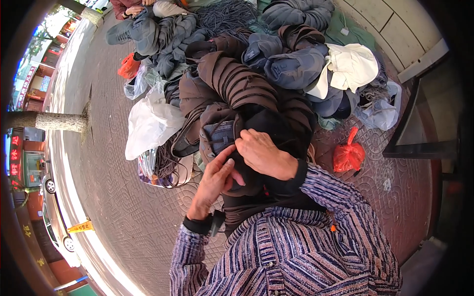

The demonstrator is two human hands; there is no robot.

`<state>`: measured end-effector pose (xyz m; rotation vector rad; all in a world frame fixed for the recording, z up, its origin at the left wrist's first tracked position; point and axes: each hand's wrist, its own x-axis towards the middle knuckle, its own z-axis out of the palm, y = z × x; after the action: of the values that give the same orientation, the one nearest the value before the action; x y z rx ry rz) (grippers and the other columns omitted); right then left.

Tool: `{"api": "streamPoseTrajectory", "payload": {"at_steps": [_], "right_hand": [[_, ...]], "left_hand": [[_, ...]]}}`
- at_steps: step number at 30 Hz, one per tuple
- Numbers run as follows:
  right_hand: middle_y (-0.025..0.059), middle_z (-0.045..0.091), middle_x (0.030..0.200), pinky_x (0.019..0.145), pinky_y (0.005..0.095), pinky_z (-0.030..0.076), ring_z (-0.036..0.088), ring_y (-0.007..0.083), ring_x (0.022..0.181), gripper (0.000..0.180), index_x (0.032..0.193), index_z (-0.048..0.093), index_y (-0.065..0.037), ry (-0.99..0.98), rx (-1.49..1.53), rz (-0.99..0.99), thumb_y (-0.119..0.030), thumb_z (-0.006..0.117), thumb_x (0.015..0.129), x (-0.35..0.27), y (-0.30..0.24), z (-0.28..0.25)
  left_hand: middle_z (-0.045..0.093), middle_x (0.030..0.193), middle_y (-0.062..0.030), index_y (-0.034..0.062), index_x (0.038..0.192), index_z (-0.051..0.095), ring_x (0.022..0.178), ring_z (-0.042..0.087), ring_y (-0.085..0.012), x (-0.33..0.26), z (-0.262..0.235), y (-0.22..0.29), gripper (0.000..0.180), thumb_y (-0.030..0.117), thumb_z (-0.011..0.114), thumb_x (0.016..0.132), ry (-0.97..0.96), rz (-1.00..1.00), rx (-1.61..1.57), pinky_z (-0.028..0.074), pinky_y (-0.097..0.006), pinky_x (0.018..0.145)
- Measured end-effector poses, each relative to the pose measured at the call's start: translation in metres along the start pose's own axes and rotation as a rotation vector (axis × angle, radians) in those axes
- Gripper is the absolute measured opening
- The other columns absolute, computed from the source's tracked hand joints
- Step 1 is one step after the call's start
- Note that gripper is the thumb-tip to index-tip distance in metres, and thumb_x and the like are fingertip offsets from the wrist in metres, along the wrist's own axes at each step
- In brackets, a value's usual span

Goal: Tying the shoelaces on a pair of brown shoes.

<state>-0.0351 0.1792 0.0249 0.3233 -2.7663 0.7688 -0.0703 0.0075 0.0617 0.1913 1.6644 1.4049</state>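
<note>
My left hand is under and against a dark brown shoe upper, its fingers pressed to the lower edge of the piece. My right hand grips the same upper from above, fingers curled over its black inner part. The upper has a grey ribbed patch facing me and rests on my lap over black cloth. Both sleeves are striped purple and pink with black cuffs. A stack of brown uppers lies just beyond my hands.
Grey-blue uppers are heaped at the far side with a white cloth. A white plastic bag lies at left, a red bag at right, an orange bag further off. Another person's hand shows at top. Paved ground all around.
</note>
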Motion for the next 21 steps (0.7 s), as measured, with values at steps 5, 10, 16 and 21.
{"api": "streamPoseTrajectory", "payload": {"at_steps": [5, 10, 16, 21], "right_hand": [[0.0174, 0.056, 0.076, 0.065, 0.0441, 0.047, 0.060, 0.0361, 0.075, 0.036, 0.096, 0.045, -0.001, -0.020, 0.175, 0.116, 0.005, 0.060, 0.064, 0.001, 0.000, -0.005], [0.0160, 0.060, 0.075, 0.064, 0.0437, 0.049, 0.061, 0.0362, 0.073, 0.038, 0.098, 0.040, -0.001, 0.041, 0.216, 0.100, 0.005, 0.060, 0.067, 0.000, -0.001, 0.002], [0.0128, 0.054, 0.088, 0.075, 0.0373, 0.046, 0.054, 0.0291, 0.086, 0.017, 0.084, 0.056, -0.001, 0.141, 0.221, -0.078, -0.005, 0.066, 0.071, -0.011, 0.008, -0.011], [0.0083, 0.050, 0.092, 0.080, 0.0352, 0.043, 0.048, 0.0257, 0.091, 0.015, 0.079, 0.061, -0.004, 0.019, 0.082, -0.071, -0.012, 0.071, 0.071, -0.008, 0.006, -0.013]], "left_hand": [[0.064, 0.060, -0.0087, -0.0004, 0.134, 0.041, 0.045, 0.050, -0.0107, 0.021, -0.017, 0.035, 0.043, 0.016, 0.041, 0.094, -0.088, -0.047, 0.565, 0.040, -0.026, 0.047], [0.063, 0.059, -0.0131, -0.0031, 0.106, 0.058, 0.055, 0.064, -0.0190, 0.044, -0.019, 0.039, 0.027, 0.015, 0.050, 0.088, -0.074, -0.033, 0.798, 0.047, -0.032, 0.052], [0.061, 0.064, -0.0181, 0.0023, 0.088, 0.055, 0.061, 0.063, -0.0339, 0.026, -0.031, 0.056, 0.013, 0.011, 0.057, 0.079, 0.075, 0.345, 1.633, 0.050, -0.043, 0.053], [0.061, 0.074, -0.0087, 0.0043, 0.088, 0.054, 0.060, 0.064, -0.0209, -0.007, -0.068, 0.086, 0.009, 0.012, 0.055, 0.085, 0.008, -0.160, 0.520, 0.047, -0.032, 0.046]]}}
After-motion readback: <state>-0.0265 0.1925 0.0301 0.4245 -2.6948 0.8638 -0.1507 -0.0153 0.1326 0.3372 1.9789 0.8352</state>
